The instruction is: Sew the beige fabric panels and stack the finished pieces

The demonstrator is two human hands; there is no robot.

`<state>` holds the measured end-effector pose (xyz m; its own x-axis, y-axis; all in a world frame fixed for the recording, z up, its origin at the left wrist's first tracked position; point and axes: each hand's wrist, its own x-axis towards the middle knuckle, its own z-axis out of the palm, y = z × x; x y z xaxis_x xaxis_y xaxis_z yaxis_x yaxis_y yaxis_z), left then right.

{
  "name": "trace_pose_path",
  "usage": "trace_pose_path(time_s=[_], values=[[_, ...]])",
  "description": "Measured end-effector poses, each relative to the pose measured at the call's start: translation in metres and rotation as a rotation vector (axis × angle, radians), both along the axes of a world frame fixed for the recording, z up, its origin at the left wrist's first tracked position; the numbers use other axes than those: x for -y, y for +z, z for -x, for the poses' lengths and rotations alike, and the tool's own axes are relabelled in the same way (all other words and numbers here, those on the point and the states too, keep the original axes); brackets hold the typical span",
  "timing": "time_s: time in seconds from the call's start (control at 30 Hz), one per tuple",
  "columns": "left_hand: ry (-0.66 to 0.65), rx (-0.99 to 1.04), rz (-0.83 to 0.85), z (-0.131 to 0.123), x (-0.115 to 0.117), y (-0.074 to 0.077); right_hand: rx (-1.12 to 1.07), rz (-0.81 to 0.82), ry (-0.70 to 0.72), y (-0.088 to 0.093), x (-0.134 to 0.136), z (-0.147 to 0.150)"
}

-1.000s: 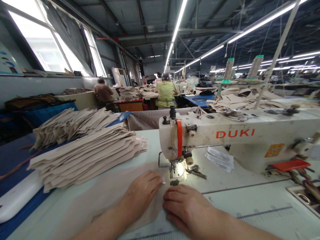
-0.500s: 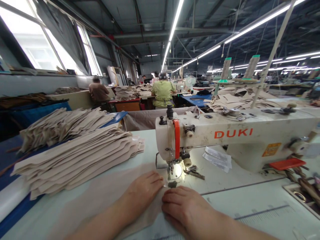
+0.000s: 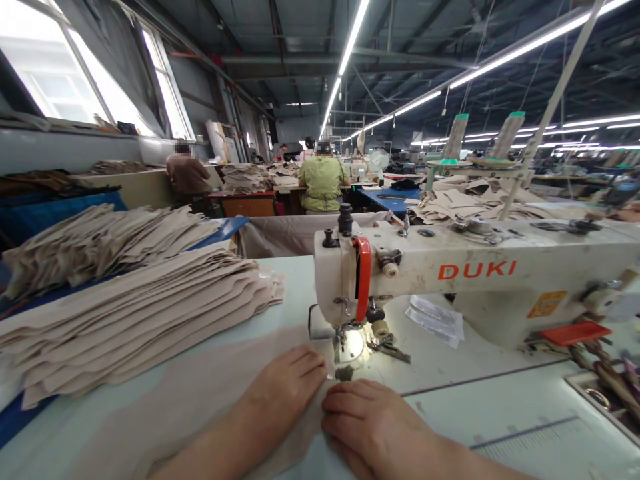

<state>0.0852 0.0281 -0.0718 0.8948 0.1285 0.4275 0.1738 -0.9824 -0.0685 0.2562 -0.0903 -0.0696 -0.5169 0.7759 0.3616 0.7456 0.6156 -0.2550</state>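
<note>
While both hands lay palm-down on the beige fabric piece point(image 3: 200, 400), neither was closed round anything: the left hand point(image 3: 287, 393) was flat w/ fingers together, pinning the cloth to the table point(image 3: 500, 400), and the right hand point(image 3: 373, 427) was likewise flat, fingers slightly curled, on the cloth's right edge. Their fingertips nearly met just in front of the presser foot point(image 3: 345, 337). The fabric ran from under the hands out to the left and toward the near edge, its far corner at the foot of the sewing machine point(image 3: 475, 270), marked DUKI.

Right of the foot lay small metal snips point(image 3: 387, 347), then white paper slips point(image 3: 435, 317) under the machine arm, both clear of the hands. Approx. level w/ the left forearm, the near stack of cut pieces point(image 3: 140, 313) sat beside the cloth; the far stack point(image 3: 100, 240) was behind it.

Count: 2 hands, 1 cloth piece under them, 2 stacks, 1 machine, 2 thread cones point(image 3: 456, 137) on the stand behind. Two people sat further back, one in a green top point(image 3: 323, 183), one in brown point(image 3: 187, 175).
</note>
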Motion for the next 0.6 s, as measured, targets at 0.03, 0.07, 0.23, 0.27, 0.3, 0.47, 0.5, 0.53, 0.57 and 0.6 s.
trace_pose_path(time_s=[0.03,0.07,0.23,0.27,0.3,0.47,0.5,0.53,0.57,0.6], values=[[-0.003,0.005,-0.001,-0.0002,-0.0001,-0.0006,-0.001,-0.002,-0.001,0.0002,-0.0001,0.0001],[-0.006,0.008,-0.004,-0.0003,-0.0001,-0.0011,-0.002,-0.003,-0.003,0.0005,-0.0002,0.0002],[0.004,-0.005,-0.039,-0.0004,0.002,-0.0024,-0.03,-0.025,-0.001,0.0001,-0.0004,0.0003],[0.006,-0.009,-0.041,-0.0004,0.0024,-0.0025,-0.032,-0.024,0.001,-0.0001,-0.0003,0.0003],[0.008,-0.014,-0.041,-0.0005,0.0027,-0.0026,-0.03,-0.02,0.003,-0.0001,-0.0003,0.0002],[0.01,-0.002,-0.033,-0.0008,0.0025,-0.0033,-0.023,0.008,0.004,0.0014,0.0002,0.0002],[0.012,-0.008,-0.029,-0.0007,0.0023,-0.0034,-0.024,0.011,0.002,0.0019,0.0004,0.0003],[0.016,-0.012,-0.027,-0.0006,0.0022,-0.0036,-0.025,0.015,0.002,0.0022,0.0006,0.0005],[0.018,-0.018,-0.027,-0.0005,0.0022,-0.0037,-0.026,0.016,0.0,0.0025,0.0009,0.0006],[0.015,-0.016,-0.03,-0.0003,0.0023,-0.0038,-0.029,0.012,-0.001,0.0026,0.0011,0.0008]])
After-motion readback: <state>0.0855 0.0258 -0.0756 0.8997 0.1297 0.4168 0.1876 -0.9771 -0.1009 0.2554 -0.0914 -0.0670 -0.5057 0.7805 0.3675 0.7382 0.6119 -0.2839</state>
